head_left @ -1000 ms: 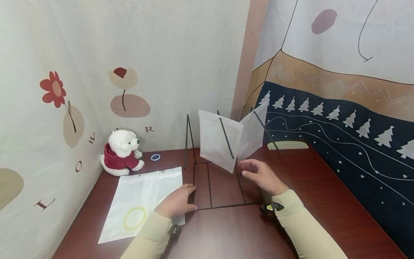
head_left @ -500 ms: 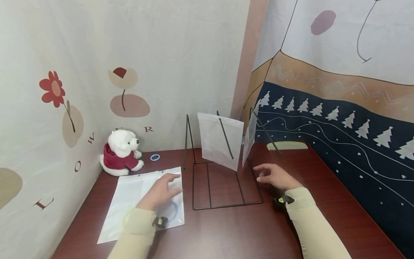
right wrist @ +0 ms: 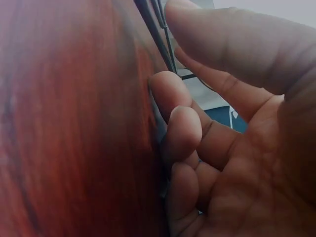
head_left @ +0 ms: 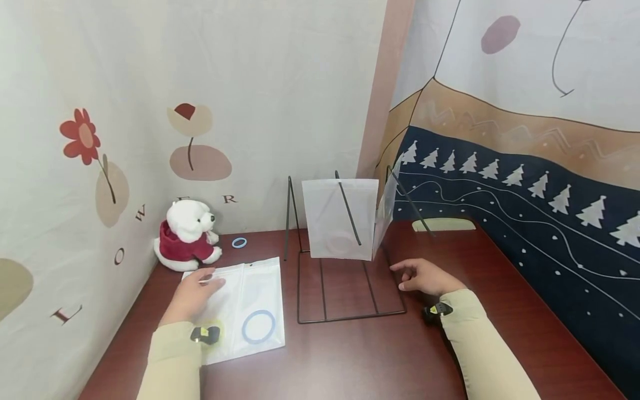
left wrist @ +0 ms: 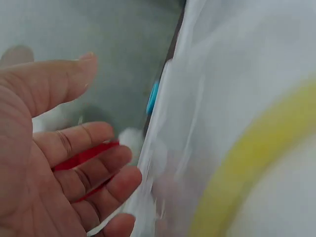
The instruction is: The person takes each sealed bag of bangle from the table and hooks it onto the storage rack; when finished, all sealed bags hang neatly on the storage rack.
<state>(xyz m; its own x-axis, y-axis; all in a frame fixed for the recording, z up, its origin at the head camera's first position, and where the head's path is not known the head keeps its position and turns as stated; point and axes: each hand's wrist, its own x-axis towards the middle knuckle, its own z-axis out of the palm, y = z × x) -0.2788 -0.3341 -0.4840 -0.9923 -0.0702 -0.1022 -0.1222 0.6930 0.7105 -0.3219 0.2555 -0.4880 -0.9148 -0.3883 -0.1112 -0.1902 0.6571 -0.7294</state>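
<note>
My left hand (head_left: 189, 297) is over the upper left part of a white zip bag (head_left: 225, 300), fingers relaxed around nothing. A yellow ring (left wrist: 247, 163) shows in that bag, partly hidden by the wrist in the head view. Beside it lies a second zip bag (head_left: 262, 291) with a blue ring (head_left: 244, 329) in it. My right hand (head_left: 425, 276) is low over the table, fingers loosely bent and fingertips right at the right base wire of a black wire rack (head_left: 323, 289). A white zip bag (head_left: 322, 216) hangs on the rack's middle arm, another bag (head_left: 385, 211) on its right arm.
A white plush bear (head_left: 187, 233) in a red top sits at the back left, near a small blue ring (head_left: 239, 243). A pale green flat object (head_left: 444, 224) lies at the back right edge of the brown table (head_left: 345, 361). Printed curtains stand behind.
My left hand has left the rack's front left corner and moved left to the first bag. The right hand has drawn back rightward from the hanging bags, which have swung round.
</note>
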